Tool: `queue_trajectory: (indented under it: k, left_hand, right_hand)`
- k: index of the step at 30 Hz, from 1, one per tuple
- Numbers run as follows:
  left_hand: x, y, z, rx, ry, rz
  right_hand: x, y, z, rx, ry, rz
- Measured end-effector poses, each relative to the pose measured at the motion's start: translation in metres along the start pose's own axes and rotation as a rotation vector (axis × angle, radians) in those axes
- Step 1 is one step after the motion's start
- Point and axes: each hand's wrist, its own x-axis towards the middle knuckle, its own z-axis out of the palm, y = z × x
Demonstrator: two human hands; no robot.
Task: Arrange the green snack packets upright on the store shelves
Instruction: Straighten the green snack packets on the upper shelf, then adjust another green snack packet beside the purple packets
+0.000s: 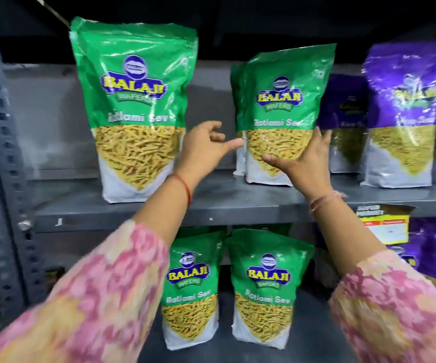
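My right hand (304,158) lies spread flat against the lower front of a green packet (282,113) standing upright on the upper shelf (211,203), fingers wide, thumb across the clear window showing the yellow sev. My left hand (203,148) is just left of that same packet, loosely open and holding nothing, thumb pointing at its edge; I cannot tell whether it touches. A red thread circles my left wrist, and both my sleeves (101,297) are pink-and-yellow print. The packet reads "BALAJI WAFERS" and "Ratlami Sev", and another green one stands close behind it. Left of it, well apart, a bigger-looking green packet (135,108) with the same writing stands upright near the shelf's front edge. Right of it stand purple packets (403,113), their print too blurred to read. Below it, on the lower shelf, two more green "Ratlami Sev" packets (238,286) stand side by side, touching. A yellow price tag (384,226) hangs from the upper shelf's edge, lower right.
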Motion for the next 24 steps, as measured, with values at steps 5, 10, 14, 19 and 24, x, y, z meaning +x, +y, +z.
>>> queue_trajectory:
  k: [5,10,14,19,24]
  left_hand:
    - [0.048,-0.007,0.056,-0.019,-0.338,-0.361]
    - [0.062,-0.028,0.086,0.037,-0.494,-0.476]
    - [0.061,-0.028,0.088,-0.032,-0.466,-0.457]
    - [0.042,-0.011,0.076,-0.023,-0.307,-0.239]
    - [0.018,-0.001,0.064,0.074,-0.186,-0.101]
  right_hand:
    - [0.051,0.030,-0.006,0.168,-0.282,0.270]
    - [0.076,0.053,0.001,0.131,-0.418,0.304]
    - [0.091,0.073,0.007,0.192,-0.437,0.276]
    - [0.072,0.052,-0.024,0.399,-0.481,0.307]
    - [0.059,0.050,-0.056,0.463,-0.531,0.250]
